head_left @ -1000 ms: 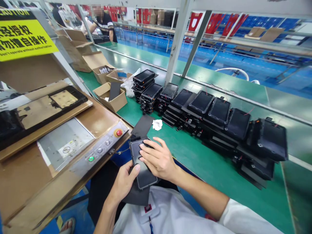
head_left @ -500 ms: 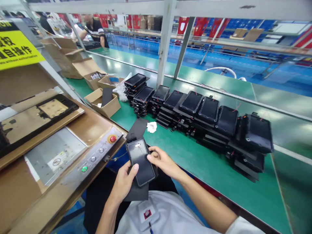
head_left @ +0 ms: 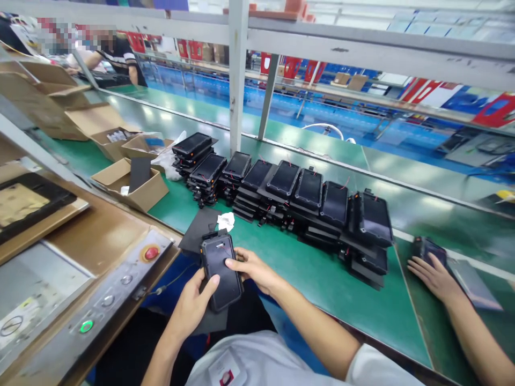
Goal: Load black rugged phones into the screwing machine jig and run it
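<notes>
Got the device at 7 o'clock in view, held along both sides by a half-curled left hand and half-curled right hand. Could smudge from both thumbs on glass, slip with a loosened grip, or knock the stacks at 2 o'clock on a careless swing.

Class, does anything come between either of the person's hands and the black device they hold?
Nothing visible does: the left hand and the right hand each have a bare thumb directly on the front of the black device. Contact behind it is hidden.
</notes>
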The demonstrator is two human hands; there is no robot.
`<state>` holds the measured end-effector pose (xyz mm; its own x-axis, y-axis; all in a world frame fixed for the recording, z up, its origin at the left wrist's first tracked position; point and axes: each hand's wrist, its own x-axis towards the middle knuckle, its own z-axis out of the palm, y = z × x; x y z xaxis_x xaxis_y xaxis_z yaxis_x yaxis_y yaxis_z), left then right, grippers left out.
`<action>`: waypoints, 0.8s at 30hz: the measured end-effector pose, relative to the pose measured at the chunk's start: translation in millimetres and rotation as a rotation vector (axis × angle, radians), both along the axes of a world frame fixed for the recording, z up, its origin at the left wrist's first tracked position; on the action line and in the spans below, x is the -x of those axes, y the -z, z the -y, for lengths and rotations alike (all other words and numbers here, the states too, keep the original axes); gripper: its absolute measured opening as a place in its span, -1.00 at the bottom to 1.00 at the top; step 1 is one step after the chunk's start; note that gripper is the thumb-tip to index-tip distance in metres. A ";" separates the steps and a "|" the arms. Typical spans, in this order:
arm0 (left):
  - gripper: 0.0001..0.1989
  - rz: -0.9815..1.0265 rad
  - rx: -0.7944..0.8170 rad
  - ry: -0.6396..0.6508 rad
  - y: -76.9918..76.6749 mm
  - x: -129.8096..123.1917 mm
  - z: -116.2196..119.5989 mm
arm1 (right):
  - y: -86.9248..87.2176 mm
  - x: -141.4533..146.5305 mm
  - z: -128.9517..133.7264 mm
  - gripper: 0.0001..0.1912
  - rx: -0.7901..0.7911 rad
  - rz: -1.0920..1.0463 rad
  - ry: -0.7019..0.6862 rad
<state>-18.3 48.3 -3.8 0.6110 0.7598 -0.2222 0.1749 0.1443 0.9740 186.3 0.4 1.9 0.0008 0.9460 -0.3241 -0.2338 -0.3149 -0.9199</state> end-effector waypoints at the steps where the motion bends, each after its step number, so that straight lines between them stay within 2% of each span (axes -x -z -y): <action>1: -0.47 -0.001 -0.003 0.003 0.6 -1.3 -0.3 | 2.5 -0.4 1.3 -0.41 -0.036 0.071 0.033; 4: -0.47 -0.001 0.003 0.016 3.1 -6.8 -1.5 | 11.5 -4.3 4.8 -0.44 -0.189 0.391 0.179; 6: -0.47 0.021 0.024 0.039 3.8 -13.5 -3.3 | 15.4 -9.6 5.6 -0.43 -0.252 0.512 0.200; 9: -0.47 0.025 0.030 0.068 2.9 -27.9 -6.4 | 16.1 -18.3 5.0 -0.50 -0.275 0.595 0.198; 12: -0.45 -0.020 -0.021 0.049 2.8 -42.7 -7.5 | 17.3 -24.2 2.8 -0.53 -0.219 0.676 0.263; 15: -0.47 -0.032 -0.062 -0.028 6.9 -47.9 -6.3 | 26.1 -29.4 -2.4 -0.49 -0.191 0.576 0.355; 19: -0.62 -0.090 -0.189 -0.191 16.5 -24.5 0.6 | 44.7 -41.7 -18.0 -0.44 -0.137 0.337 0.387; 21: -0.66 -0.127 -0.242 -0.213 21.0 -1.4 7.9 | 50.7 -48.7 -28.7 -0.46 -0.078 0.393 0.371; 24: -0.60 -0.149 -0.196 -0.259 25.4 35.1 26.0 | 49.0 -54.0 -43.8 -0.54 0.010 0.645 0.321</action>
<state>-53.4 22.3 -29.3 0.3640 0.9224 -0.1289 0.2993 0.0152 0.9540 240.3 44.2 -47.2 0.4721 0.8641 -0.1743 0.2726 -0.3311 -0.9034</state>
